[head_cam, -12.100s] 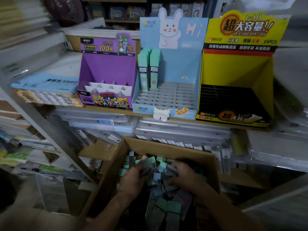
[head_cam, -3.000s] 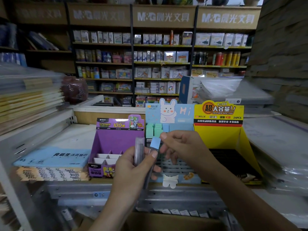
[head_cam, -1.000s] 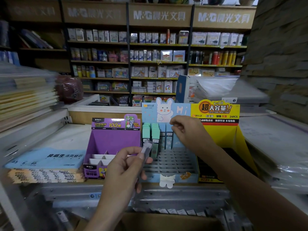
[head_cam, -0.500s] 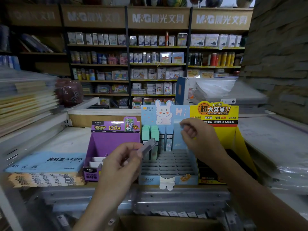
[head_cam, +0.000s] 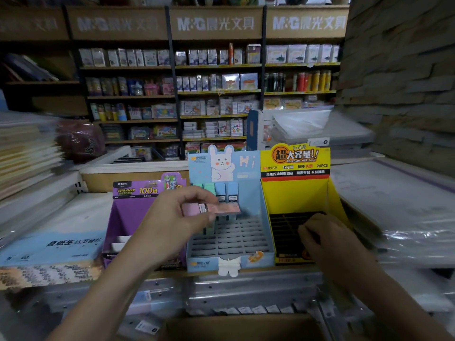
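**Right grip [head_cam: 327,239] lowered; pink case [head_cam: 216,208] turned level**

Right grip had dropped from the blue box [head_cam: 250,193] to the yellow box [head_cam: 295,195], fingers curled, contents hidden from view. Left grip [head_cam: 177,217] pinched the pink case by one end, level in the air, before the blue box.

I read "M&G 晨光文具" on the brown header boards [head_cam: 215,23], "ULTRAMAN 100根" on the purple cardboard display box [head_cam: 140,190], "Hi" on the pale blue cardboard display box [head_cam: 246,161], and "超大容量!!" and "24PCS" on the yellow cardboard display box [head_cam: 295,158].

Three display boxes [head_cam: 249,193], five lead cases [head_cam: 232,191]
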### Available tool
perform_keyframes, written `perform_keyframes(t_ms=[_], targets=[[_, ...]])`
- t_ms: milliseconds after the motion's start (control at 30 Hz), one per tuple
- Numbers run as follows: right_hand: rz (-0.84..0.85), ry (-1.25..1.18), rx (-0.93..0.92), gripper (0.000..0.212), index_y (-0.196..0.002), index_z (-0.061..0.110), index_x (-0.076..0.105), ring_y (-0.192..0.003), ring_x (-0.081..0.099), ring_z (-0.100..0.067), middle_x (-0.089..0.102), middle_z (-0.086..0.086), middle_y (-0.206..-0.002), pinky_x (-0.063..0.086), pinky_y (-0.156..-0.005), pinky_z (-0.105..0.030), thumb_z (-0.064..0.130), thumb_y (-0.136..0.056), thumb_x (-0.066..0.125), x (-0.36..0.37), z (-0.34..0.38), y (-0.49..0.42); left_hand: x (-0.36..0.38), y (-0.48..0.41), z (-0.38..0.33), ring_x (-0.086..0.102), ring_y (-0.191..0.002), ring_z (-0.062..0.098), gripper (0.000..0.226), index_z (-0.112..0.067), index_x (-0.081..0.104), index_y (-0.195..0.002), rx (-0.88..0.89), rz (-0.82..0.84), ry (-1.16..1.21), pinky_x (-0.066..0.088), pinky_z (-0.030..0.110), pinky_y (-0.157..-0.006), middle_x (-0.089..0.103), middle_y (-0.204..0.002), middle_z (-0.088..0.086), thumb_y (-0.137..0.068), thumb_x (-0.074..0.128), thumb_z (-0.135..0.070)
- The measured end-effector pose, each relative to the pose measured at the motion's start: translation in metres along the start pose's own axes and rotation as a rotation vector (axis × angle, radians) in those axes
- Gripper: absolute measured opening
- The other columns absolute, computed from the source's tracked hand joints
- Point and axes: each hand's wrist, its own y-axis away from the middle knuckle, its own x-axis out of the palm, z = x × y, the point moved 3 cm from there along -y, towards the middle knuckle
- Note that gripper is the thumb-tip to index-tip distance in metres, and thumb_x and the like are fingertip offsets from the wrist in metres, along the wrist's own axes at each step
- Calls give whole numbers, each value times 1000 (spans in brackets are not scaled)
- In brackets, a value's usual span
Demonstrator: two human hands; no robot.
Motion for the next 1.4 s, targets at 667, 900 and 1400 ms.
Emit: perform_keyframes(t_ms=[667,900,1400], targets=[[-116,18,28,36,-68,20,62,-76,49,-10,56,9,-77,46,-63,-35,31,-100,50,-2,3,18,62,-102,-18,60,-93,22,25,-22,58,-108,157,140,-580,55,41,-78,65,-107,4,-93,58,-2],[-132,11,17,34,-67,23,60,-75,47,-7,54,10,-77,44,-61,-31,30,-99,53,0,1,18,76,-101,-23,61,-96,28,28,-17,66,-108,218,147,-624,54,45,-81,71,-104,6,-95,52,3],[-144,-4,9,35,-64,26,58,-75,47,-6,53,12,-76,40,-60,-29,30,-99,55,0,-1,18,94,-108,-7,62,-97,30,31,-11,67,-106,161,72,-590,54,48,-82,69,-101,10,-88,54,10]])
